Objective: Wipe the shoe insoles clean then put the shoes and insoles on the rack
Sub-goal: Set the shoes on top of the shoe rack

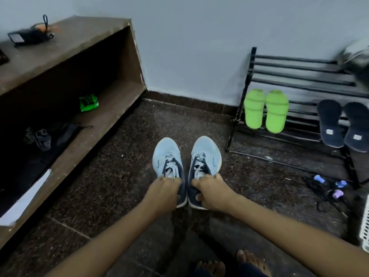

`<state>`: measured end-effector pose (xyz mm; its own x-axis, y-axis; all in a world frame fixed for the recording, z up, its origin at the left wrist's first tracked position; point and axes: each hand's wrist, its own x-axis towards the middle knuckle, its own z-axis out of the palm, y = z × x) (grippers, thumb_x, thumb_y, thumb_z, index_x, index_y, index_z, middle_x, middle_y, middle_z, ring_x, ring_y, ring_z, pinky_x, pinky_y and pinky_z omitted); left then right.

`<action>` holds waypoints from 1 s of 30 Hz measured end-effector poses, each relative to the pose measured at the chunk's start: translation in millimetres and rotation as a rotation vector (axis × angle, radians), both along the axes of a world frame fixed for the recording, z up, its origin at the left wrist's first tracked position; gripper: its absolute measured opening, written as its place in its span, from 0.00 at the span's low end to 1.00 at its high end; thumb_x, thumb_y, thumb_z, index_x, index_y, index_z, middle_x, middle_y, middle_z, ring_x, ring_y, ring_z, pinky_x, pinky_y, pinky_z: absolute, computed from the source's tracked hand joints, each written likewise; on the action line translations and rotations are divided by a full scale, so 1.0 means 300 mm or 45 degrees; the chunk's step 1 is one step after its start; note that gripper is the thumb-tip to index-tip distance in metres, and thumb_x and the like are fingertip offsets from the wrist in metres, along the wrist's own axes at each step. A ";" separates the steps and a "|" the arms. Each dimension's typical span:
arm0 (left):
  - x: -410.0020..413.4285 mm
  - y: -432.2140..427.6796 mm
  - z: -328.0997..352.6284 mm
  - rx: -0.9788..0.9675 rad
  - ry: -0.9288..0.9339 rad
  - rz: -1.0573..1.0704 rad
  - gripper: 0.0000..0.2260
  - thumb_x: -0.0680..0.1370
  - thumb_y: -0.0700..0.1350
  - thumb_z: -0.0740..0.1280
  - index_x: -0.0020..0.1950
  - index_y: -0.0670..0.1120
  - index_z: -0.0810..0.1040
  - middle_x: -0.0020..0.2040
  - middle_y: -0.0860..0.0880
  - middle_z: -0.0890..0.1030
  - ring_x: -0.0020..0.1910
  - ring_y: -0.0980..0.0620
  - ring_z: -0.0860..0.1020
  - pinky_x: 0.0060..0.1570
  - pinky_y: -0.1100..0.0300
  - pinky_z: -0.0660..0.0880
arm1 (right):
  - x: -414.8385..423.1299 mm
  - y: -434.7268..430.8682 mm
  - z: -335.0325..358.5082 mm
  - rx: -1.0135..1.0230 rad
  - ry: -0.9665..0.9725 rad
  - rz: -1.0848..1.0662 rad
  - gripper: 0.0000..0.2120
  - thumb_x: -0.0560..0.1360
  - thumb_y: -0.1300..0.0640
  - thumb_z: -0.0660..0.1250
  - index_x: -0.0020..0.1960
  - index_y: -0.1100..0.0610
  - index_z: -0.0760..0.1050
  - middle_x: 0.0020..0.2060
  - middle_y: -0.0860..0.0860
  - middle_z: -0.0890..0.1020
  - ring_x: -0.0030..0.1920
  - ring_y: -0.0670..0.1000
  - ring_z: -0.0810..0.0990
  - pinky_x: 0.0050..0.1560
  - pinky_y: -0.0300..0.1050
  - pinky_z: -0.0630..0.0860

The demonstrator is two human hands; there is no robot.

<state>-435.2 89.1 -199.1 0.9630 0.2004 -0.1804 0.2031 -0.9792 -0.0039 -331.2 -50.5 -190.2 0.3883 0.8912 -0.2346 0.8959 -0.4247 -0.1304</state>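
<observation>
Shoes: the left sneaker point(166, 154) and right sneaker point(206, 152) stand side by side on the speckled floor point(119, 166), toes to 12 o'clock.
Left hand point(166, 189): fingers curled over the left sneaker's collar.
Right hand point(209, 193): grips the right sneaker's collar, thumb on the heel.
Insoles: hidden, probably inside.
Rack point(299, 72): at 2 o'clock, carrying green slippers point(265, 110) and navy slippers point(343, 124).
Advice: pin 1 heel and peel its insole from the heel end, without creasing it.
Green packet point(88, 101): at 10 o'clock, possibly wipes.

Bare floor point(119, 156) before rack point(252, 62), upper bars point(289, 65) open, green slippers point(265, 110) (lower tier) obstructing
</observation>
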 end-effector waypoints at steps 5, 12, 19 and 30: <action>0.163 -0.124 0.297 0.161 -0.268 -0.393 0.10 0.71 0.48 0.66 0.49 0.46 0.75 0.45 0.48 0.80 0.45 0.48 0.79 0.51 0.60 0.68 | 0.102 -0.184 0.313 0.068 -0.051 -0.098 0.07 0.75 0.55 0.61 0.53 0.53 0.67 0.50 0.54 0.77 0.55 0.57 0.72 0.54 0.51 0.64; 0.367 -0.341 0.665 0.319 -0.407 -0.574 0.11 0.77 0.48 0.64 0.57 0.46 0.69 0.56 0.45 0.78 0.56 0.44 0.76 0.56 0.53 0.71 | 0.220 -0.444 0.695 0.195 -0.297 -0.233 0.09 0.76 0.52 0.63 0.49 0.48 0.62 0.50 0.51 0.78 0.56 0.55 0.73 0.58 0.49 0.65; 0.708 -0.432 0.814 0.128 -0.478 -0.526 0.11 0.75 0.43 0.66 0.56 0.44 0.71 0.54 0.44 0.78 0.54 0.43 0.76 0.40 0.53 0.69 | 0.530 -0.532 0.822 0.239 -0.508 -0.433 0.11 0.74 0.55 0.65 0.56 0.52 0.70 0.52 0.52 0.79 0.57 0.57 0.75 0.48 0.47 0.58; 1.142 -0.430 0.737 0.102 -0.444 -0.389 0.14 0.77 0.42 0.64 0.62 0.41 0.70 0.59 0.40 0.76 0.59 0.42 0.74 0.46 0.50 0.72 | 0.957 -0.488 0.730 0.369 -0.483 -0.651 0.15 0.72 0.63 0.63 0.58 0.56 0.73 0.55 0.58 0.79 0.57 0.61 0.75 0.53 0.51 0.70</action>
<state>-92.7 -40.0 22.1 0.9804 -0.1014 0.1692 -0.0916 -0.9937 -0.0644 -43.9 -196.8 28.7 0.7839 0.5807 0.2199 0.5987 -0.8007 -0.0199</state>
